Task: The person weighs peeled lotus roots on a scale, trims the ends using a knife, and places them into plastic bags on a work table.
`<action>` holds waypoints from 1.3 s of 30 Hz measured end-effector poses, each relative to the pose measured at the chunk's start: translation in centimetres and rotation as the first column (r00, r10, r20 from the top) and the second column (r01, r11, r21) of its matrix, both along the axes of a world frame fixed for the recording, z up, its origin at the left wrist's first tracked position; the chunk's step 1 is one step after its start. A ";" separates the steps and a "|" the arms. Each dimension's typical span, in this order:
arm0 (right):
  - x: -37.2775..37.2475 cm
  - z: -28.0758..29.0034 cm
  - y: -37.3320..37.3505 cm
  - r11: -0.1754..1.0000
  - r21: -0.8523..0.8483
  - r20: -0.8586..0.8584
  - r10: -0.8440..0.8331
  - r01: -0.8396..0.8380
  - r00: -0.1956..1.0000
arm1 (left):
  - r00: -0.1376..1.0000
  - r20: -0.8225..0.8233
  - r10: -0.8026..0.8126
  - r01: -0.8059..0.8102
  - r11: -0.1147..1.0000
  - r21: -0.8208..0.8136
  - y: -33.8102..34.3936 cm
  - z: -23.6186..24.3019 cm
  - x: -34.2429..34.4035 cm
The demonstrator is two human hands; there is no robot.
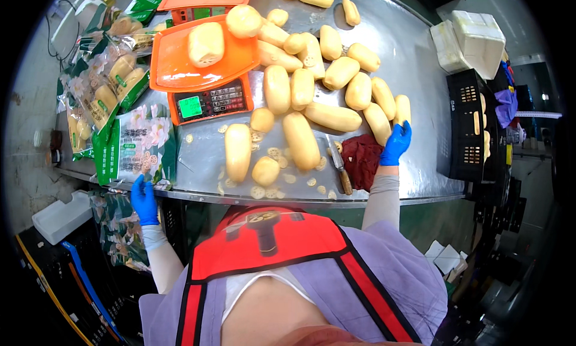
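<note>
My right hand (396, 144), in a blue glove, is at the right of the metal table with its fingers apart. Its fingertips meet the near end of a peeled lotus root piece (402, 109). Beside its wrist lies a crumpled dark red cloth (362, 161), and left of that a knife (339, 166) with a wooden handle. My left hand (144, 201), gloved too, is by the table's front edge, its fingers loosely spread. Just beyond them lies a flat green and white flowered bag (141, 143); whether they touch it I cannot tell.
Many lotus root pieces (301, 141) and thin slices cover the middle. An orange scale (171, 70) carries one large piece (206, 45). Filled bags (102, 97) are heaped at left. At right stand a black crate (465, 127) and white foam boxes (477, 40).
</note>
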State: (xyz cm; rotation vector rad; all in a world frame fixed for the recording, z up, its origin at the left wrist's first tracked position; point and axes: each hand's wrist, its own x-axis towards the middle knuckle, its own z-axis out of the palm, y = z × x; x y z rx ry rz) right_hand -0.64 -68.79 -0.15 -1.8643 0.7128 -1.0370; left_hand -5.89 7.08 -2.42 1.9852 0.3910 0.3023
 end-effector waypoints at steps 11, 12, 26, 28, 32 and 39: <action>1.6 -8.0 -8.6 0.979 0.165 -0.013 -0.117 0.118 0.993 | 0.999 0.043 -0.028 -0.008 0.747 0.665 -6.4 -0.2 1.6; 2.4 -8.0 -8.4 0.972 0.211 0.016 -0.110 0.104 0.994 | 0.999 0.041 -0.036 -0.001 0.745 0.667 -6.6 -0.2 1.7; 2.0 -3.0 -0.2 0.906 0.381 0.090 0.165 -0.187 0.982 | 0.998 0.046 0.048 -0.067 0.703 0.708 -7.1 -0.1 1.8; -0.1 -1.5 1.8 0.866 -0.297 -0.414 0.263 -0.402 0.871 | 0.997 0.051 0.049 -0.071 0.701 0.710 -7.0 -0.1 1.8; -1.2 1.2 1.7 0.921 0.041 -0.464 0.361 -0.387 0.809 | 0.999 0.015 0.051 -0.049 0.801 0.596 -7.2 -0.4 2.4; -4.4 6.6 9.8 0.868 0.282 -0.045 0.439 -0.410 0.898 | 0.928 0.137 -0.347 0.345 0.938 0.038 -21.3 5.1 5.9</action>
